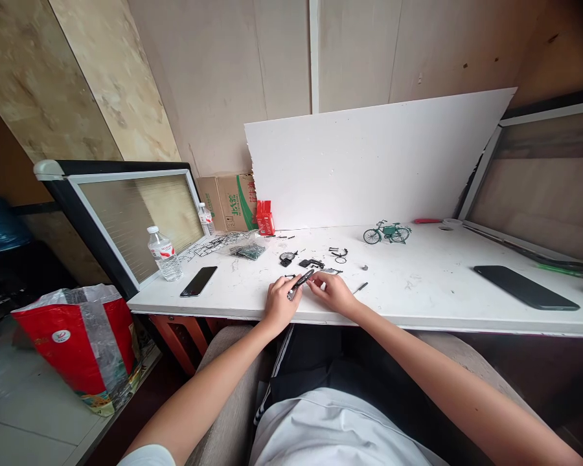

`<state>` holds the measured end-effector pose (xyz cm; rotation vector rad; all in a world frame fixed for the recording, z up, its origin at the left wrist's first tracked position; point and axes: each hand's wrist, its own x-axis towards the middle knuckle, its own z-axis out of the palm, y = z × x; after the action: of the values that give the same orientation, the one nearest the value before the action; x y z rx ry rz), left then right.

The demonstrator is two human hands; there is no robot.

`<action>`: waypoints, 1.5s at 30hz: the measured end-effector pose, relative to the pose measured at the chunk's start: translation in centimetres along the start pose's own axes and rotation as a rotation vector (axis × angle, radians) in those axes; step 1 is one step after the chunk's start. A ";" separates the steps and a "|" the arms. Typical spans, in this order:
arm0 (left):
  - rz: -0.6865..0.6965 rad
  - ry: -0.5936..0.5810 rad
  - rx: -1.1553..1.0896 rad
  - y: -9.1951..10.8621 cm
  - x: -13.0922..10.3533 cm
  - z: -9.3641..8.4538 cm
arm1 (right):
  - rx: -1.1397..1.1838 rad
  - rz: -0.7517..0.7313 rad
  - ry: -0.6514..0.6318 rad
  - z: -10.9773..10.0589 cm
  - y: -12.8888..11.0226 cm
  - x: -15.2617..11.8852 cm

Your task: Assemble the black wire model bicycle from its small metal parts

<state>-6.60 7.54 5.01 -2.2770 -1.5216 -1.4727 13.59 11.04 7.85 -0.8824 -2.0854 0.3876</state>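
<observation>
Soft, even daylight is falling across the white tabletop (418, 285), leaving only faint shadows under the small parts. The upright white foam board (369, 162) is reflecting brightly without glare. The corners are darkening, wide-angle distortion is bending the edges, and the tiny parts are staying too small to resolve.

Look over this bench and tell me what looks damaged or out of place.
The white backboard leaning on the wall has a ragged, broken right edge. Small dark parts lie scattered loose on the table beyond both hands, left hand and right hand, which meet at a dark tool. The green model bicycle stands upright, intact.
</observation>
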 end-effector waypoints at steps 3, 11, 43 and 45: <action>0.015 0.007 0.001 -0.1 0.0 0.1 | -0.058 -0.027 -0.044 -0.1 -0.4 0.0; 0.000 0.009 -0.051 -0.1 0.0 0.0 | -0.115 -0.046 -0.080 -0.1 -0.8 -0.3; -0.006 0.001 -0.068 0.1 -0.1 -0.2 | -0.281 -0.102 0.135 0.4 -0.6 -0.9; -0.004 -0.001 -0.066 0.0 -0.1 -0.2 | -0.296 -0.108 0.131 0.5 -0.6 -0.9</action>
<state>-6.74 7.40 5.02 -2.3117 -1.5000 -1.5462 13.29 10.01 7.39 -0.9324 -2.0875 -0.0383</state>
